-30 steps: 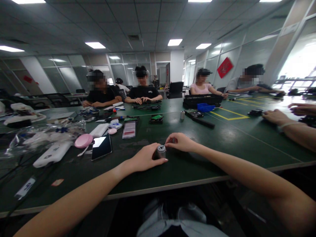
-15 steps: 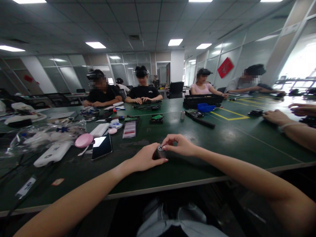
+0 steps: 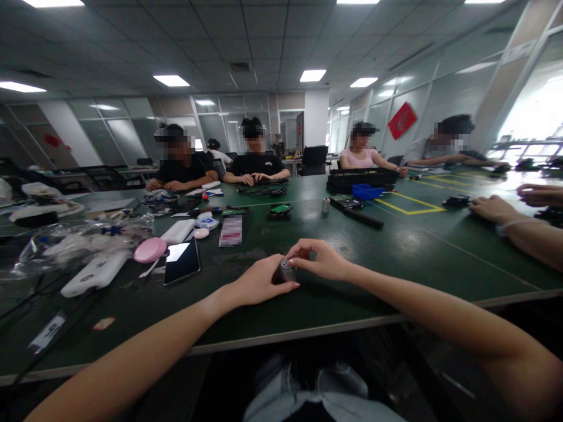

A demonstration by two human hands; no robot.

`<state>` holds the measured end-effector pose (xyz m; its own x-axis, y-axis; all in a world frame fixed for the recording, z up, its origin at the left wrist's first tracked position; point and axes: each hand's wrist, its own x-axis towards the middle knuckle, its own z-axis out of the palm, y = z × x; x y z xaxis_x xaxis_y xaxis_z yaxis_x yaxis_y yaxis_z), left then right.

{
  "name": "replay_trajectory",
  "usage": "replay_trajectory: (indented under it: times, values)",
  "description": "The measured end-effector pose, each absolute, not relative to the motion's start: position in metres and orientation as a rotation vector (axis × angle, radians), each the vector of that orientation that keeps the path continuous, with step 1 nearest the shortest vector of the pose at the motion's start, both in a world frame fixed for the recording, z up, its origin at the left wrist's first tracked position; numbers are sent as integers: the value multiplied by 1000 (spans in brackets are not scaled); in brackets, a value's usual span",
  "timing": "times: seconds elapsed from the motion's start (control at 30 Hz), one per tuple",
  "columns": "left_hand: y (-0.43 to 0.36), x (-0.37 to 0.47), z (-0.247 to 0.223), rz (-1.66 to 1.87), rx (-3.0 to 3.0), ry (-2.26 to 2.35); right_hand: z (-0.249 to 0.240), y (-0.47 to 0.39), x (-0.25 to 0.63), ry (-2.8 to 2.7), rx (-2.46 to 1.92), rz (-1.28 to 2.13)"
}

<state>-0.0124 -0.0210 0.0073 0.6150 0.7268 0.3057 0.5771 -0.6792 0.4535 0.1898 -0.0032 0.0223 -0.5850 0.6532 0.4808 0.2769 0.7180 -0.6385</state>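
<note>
A small grey metal cylinder (image 3: 287, 271) with dark holes in its top face stands upright on the green table near its front edge. My left hand (image 3: 261, 280) is wrapped round it from the left, thumb along the near side. Over the cylinder's top, my right hand (image 3: 319, 259) has its thumb and index finger pinched together at the rim. Whatever sits between those right fingertips is too small to make out.
Left of my hands lie a tablet (image 3: 182, 261), a pink round case (image 3: 150, 249), a white device (image 3: 95, 273) and plastic bags. Ahead are a hard drive (image 3: 279, 211), another metal cylinder (image 3: 326, 205) and a blue tray (image 3: 366, 191). A person's hand (image 3: 490, 208) rests at right.
My right fingertips have shifted very slightly across the cylinder's top. My left hand and the cylinder have stayed in place.
</note>
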Motion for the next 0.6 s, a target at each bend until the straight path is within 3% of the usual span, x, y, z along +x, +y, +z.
replay_trajectory:
  times: [0.6]
  values:
    - [-22, -13, 9, 664, 2546, 1042, 21, -3, 189, -2191, -737, 718]
